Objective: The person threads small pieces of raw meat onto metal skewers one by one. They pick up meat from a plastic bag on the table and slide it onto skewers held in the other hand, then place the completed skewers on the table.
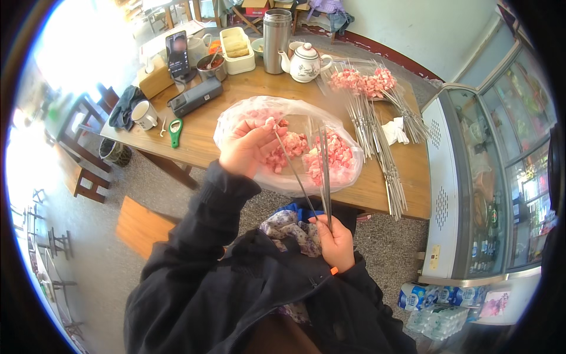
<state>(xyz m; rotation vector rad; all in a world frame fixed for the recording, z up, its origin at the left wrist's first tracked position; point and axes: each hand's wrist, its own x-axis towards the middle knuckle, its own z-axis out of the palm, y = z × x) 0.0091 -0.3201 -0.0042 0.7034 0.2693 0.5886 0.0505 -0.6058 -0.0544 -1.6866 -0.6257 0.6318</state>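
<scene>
Between the fingertips of my left hand (pixel 248 145) is a small piece of raw meat (pixel 270 122), at the tip of one metal skewer (pixel 294 170). My right hand (pixel 337 242) grips that skewer near its lower end, together with several other metal skewers (pixel 326 181) that point away from me. Beneath my left hand, at the table's near edge, spreads a clear plastic bag (pixel 283 102) with heaps of pink diced raw meat (pixel 338 152) in it. Skewers loaded with meat (pixel 362 82) lie at the right back, their bare metal shafts (pixel 376 141) pointing towards me.
A white teapot (pixel 305 64), a steel flask (pixel 277 42) and a cream container (pixel 237 51) stand at the back of the wooden table (pixel 199 132). Leftward are a phone (pixel 177 53), a mug (pixel 144 115) and a green peeler (pixel 175 132). A glass-doored fridge (pixel 482 177) borders the right side.
</scene>
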